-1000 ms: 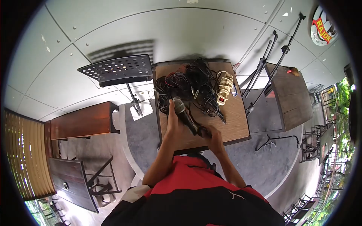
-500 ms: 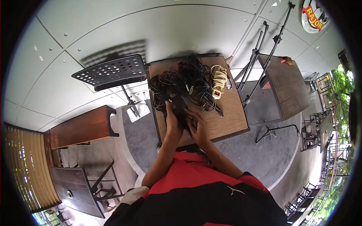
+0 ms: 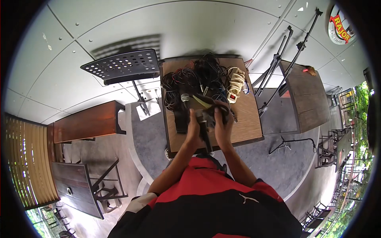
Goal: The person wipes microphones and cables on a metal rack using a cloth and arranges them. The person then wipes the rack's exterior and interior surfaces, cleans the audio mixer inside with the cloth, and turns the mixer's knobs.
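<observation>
My left hand [image 3: 193, 130] is closed around a dark handheld microphone [image 3: 206, 139], whose lower end points toward my body. Just beyond those fingers is a second microphone with a silver mesh head [image 3: 185, 97]; whether the same hand touches it I cannot tell. My right hand [image 3: 223, 127] grips a dark, soft pouch-like piece [image 3: 217, 104] with a pale yellowish strip, partly smeared by motion. A flat black item [image 3: 181, 121] lies on the wooden table [image 3: 248, 123] beside my left hand. Behind both hands, black cables [image 3: 206, 69] are heaped in coils.
A white extension cord with a red switch [image 3: 235, 85] lies at the table's right. A perforated music stand [image 3: 123, 65] rises at the left, and microphone stands [image 3: 276, 59] lean at the right near a wooden box table [image 3: 307, 95]. A wall stands behind.
My hands have moved apart, with the right one lifting the dark pouch-like piece. Microphones now show between and beyond my hands. The view has shifted slightly.
</observation>
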The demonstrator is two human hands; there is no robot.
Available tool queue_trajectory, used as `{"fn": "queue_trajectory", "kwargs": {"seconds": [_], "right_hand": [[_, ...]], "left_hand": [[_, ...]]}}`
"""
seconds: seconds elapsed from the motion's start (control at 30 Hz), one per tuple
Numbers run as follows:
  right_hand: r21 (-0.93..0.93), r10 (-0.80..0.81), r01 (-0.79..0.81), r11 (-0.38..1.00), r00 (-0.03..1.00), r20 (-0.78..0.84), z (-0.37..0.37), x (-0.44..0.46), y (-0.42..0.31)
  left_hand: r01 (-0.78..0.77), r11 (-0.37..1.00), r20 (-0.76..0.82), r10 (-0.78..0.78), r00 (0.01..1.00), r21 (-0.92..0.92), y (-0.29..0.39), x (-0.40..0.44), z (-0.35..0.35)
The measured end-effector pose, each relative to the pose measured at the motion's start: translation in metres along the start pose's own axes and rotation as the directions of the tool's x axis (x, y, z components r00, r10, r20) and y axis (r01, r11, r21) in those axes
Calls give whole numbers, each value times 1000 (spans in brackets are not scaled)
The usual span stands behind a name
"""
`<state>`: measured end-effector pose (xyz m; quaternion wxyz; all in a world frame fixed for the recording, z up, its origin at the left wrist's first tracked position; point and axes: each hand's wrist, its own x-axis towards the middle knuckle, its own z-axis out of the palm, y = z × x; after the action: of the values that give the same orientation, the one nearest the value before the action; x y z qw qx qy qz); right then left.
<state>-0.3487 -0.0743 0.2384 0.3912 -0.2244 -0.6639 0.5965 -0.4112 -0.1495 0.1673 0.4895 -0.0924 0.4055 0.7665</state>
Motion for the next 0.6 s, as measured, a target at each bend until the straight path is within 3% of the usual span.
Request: {"fn": "queue_trajectory", "kwargs": {"seconds": [0.03,0.07,0.13,0.27,0.33,0.43,0.5,0.57,0.6], "right_hand": [[61,12,-14,998,1000,26,7,4,1],[59,-28,26,998,999,44,17,6,0],[-137,-224,255,957,952,209,18,5,13],[-80,-143,167,983,957,251,11,-26,25],[-81,-61,82,993,968,242,0,-43,39],[-90,40,-18,996,967,252,-18,-61,43],[-213,65,-5,977,959,277,-32,-67,40],[-307,147,-55,950,947,284,-52,-69,45],[-394,224,-97,914,930,290,-58,-68,47]], "left_hand": [[48,994,-13,-50,999,-103,-3,-5,11],[-31,989,21,34,999,-142,-10,-8,17],[-158,969,143,186,972,-188,-19,0,4],[-160,941,106,200,974,-297,-27,5,-35],[-40,957,134,81,988,-288,-11,-11,-29],[-27,961,64,47,997,-276,-16,-2,-42],[-2,971,58,17,998,-238,-11,2,-44],[-155,949,-31,153,988,-273,-4,9,-42],[-145,964,-213,98,972,-223,5,11,-35]]}}
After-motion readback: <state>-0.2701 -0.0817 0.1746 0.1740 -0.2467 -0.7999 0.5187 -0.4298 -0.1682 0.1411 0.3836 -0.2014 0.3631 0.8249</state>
